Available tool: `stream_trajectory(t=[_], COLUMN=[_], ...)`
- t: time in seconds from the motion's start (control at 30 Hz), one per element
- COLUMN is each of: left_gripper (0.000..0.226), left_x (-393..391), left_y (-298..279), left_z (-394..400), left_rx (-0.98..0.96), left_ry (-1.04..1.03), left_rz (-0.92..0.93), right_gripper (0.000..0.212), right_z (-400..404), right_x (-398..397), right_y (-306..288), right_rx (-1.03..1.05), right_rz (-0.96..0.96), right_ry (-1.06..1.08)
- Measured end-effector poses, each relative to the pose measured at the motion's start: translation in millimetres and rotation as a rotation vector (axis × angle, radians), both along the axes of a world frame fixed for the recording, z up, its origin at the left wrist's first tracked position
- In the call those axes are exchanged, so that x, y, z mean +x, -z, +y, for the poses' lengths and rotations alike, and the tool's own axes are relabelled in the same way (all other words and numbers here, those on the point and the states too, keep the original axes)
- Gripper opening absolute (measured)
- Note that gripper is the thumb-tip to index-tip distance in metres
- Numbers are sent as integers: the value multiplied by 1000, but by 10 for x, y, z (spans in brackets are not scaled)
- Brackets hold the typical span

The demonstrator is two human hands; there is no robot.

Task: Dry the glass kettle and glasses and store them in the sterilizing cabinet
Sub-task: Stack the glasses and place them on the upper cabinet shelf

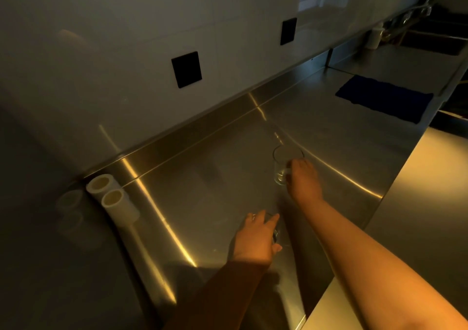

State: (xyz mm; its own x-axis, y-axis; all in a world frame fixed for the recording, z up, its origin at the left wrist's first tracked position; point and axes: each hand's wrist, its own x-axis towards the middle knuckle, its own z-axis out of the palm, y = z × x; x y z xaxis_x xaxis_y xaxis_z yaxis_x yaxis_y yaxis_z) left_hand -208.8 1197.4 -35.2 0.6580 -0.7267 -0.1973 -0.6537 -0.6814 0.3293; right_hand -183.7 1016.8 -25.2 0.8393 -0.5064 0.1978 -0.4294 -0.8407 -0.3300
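Two glasses are in hand on the steel counter (202, 177), so the work looks to be at the gathering or carrying stage. Whether they have been wiped cannot be told; the blue cloth (385, 98) lies flat at about two o'clock, well apart from both hands. No kettle and no cabinet show in this view, so storing is judged to be still ahead, and the kettle's status is unknown.

The right hand (302, 180) reaches forward on a long bare forearm to roughly one o'clock, its fingers closed on the far glass (285, 165) at what seems to be a handle on its right side. That glass stands upright, base apparently on the counter.

The left hand (257, 238), nearer the body at about six o'clock, is palm down with fingers spread and curled over the near glass (275, 233), which is mostly hidden beneath it; only a glint of its side shows. Whether this glass is lifted or resting cannot be told.

Two white tubes (111, 198) lie at nine o'clock, against the side wall.
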Motion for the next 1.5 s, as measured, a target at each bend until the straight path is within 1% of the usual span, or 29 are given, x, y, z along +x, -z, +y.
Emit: stream_trajectory(t=[0.13,0.3,0.4,0.5,0.57,0.6,0.67,0.77,0.83,0.9,0.97,1.07,1.17,1.23,1.37,1.5], left_gripper=[69,69,68,67,69,72,79,88,89,87,83,78,76,74,79,84], left_x=[-24,-21,-31,-37,-48,-53,-60,-49,-42,-51,-49,-13,24,29,66,79], left_y=[-18,-33,-39,-39,-46,-45,-38,-42,-42,-42,-39,-73,-176,-282,-487,-619], left_z=[0,23,35,46,51,52,58,83,93,97,105,128,87,21,-82,-137], left_rx=[-6,-25,-30,-37,-37,-32,-11,2,-14,-44,-75,-104,-169,-252,-400,-506], left_ry=[-1,3,8,9,12,15,3,-78,-106,-109,-124,-192,-290,-348,-454,-477], left_rz=[-12,-26,-26,-32,-42,-46,-42,38,88,108,112,81,-20,-83,-151,-198], right_gripper=[12,13,20,15,17,23,47,89,106,112,110,97,93,93,88,84], right_z=[-52,73,203,321,362,375,393,434,460,459,455,470,480,491,546,600], right_x=[-11,-237,-469,-703,-784,-793,-754,-640,-587,-550,-529,-552,-630,-679,-761,-843], right_y=[-24,55,159,279,342,356,358,351,374,412,455,518,558,566,532,510], right_rx=[-65,-40,43,165,200,219,298,576,750,819,805,766,773,780,782,768], right_rz=[7,-80,-167,-258,-320,-343,-378,-418,-444,-455,-455,-488,-486,-474,-518,-488], right_ry=[9,-62,-103,-96,-102,-97,-57,37,96,148,189,200,147,113,106,78])
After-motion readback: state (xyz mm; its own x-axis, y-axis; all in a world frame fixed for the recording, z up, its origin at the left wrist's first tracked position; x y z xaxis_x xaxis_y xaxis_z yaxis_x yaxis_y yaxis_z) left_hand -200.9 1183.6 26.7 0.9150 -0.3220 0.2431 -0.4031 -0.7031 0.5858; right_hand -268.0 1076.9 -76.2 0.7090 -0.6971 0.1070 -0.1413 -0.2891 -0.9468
